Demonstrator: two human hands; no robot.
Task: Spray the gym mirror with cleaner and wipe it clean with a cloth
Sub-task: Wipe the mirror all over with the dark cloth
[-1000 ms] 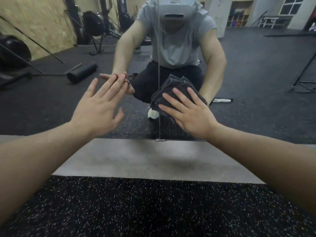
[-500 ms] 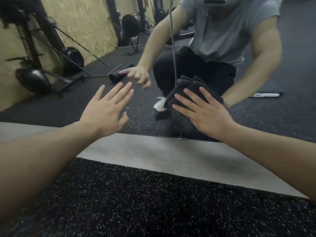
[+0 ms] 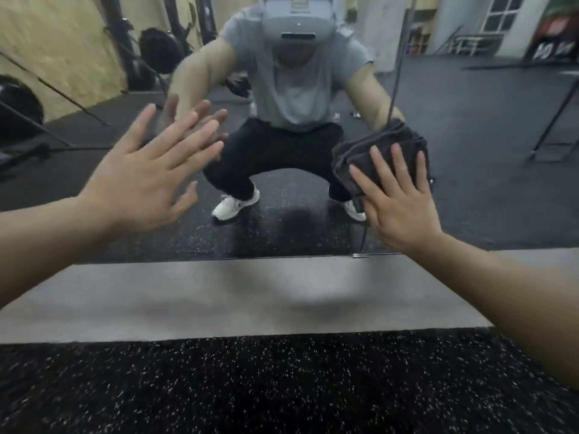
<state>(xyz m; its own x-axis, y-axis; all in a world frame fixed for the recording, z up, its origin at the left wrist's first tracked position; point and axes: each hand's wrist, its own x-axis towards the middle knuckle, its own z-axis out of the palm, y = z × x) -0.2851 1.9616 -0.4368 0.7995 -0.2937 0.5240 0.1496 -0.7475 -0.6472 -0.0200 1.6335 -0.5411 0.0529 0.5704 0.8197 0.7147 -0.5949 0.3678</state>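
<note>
The gym mirror [image 3: 470,126] fills the upper half of the view and reaches down to a grey strip at floor level. My right hand [image 3: 399,198] presses a folded dark grey cloth [image 3: 369,155] flat against the glass, right on the vertical seam between two panels, fingers straight and spread. My left hand [image 3: 150,177] is raised in front of the mirror at the left with fingers extended, its tips at or very near the glass. No spray bottle is in view.
A grey ledge [image 3: 219,296] runs under the mirror's lower edge, with black speckled rubber floor [image 3: 282,386] in front of it. A metal clip [image 3: 360,255] marks the panel seam. The mirror reflects a squatting person, weight plates and racks.
The camera has swung right and up. My right hand and the cloth have slid right along the glass onto the seam. My left hand has risen closer to the mirror.
</note>
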